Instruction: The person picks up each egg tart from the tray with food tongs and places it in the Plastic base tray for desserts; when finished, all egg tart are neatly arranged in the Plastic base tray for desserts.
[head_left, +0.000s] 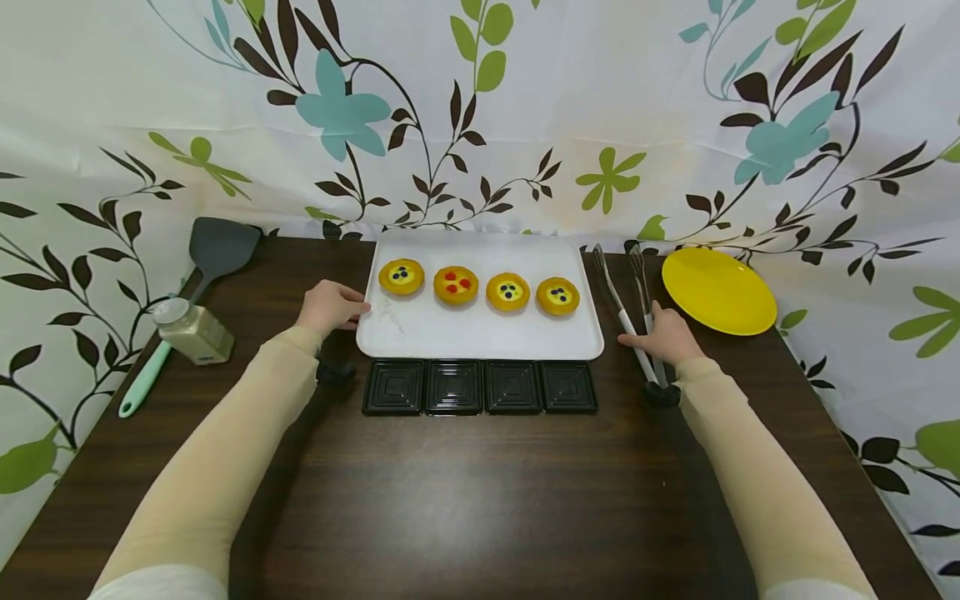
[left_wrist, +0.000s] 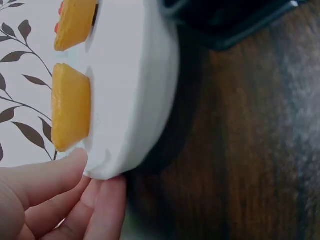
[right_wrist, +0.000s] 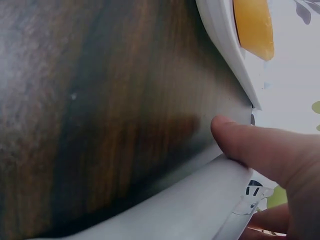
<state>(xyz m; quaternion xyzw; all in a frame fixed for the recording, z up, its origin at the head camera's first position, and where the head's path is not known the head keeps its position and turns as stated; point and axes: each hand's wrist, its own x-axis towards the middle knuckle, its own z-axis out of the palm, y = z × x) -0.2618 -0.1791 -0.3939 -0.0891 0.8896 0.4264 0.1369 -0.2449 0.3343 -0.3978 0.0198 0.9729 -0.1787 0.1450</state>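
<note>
1. Head view: white tray (head_left: 480,337) lies at the back of the dark table (head_left: 480,500), between the two hands; the left hand (head_left: 330,306) pinches its left edge, thumb at the rim and fingers against the outer side.
2. The right hand (head_left: 667,335) grips the tongs (head_left: 624,321) just right of the tray, thumb on one white handle and fingers round the far side; the tongs' arms stand apart, tips toward the back.
3. Four yellow-centred tarts sit in a row on the tray: the second from the left (head_left: 456,285) has red dots, the other three dark blue ones.
4. Four black square dishes (head_left: 454,388) line up side by side along the tray's near edge.
5. Right of the tongs, well apart from the tray, lies a yellow plate (head_left: 720,292).
6. On the far left, a lidded jar (head_left: 197,335) hides part of the mint handle of a grey spatula (head_left: 225,246).
7. Behind everything hangs a white cloth (head_left: 525,125) printed with leaves and flowers.
</note>
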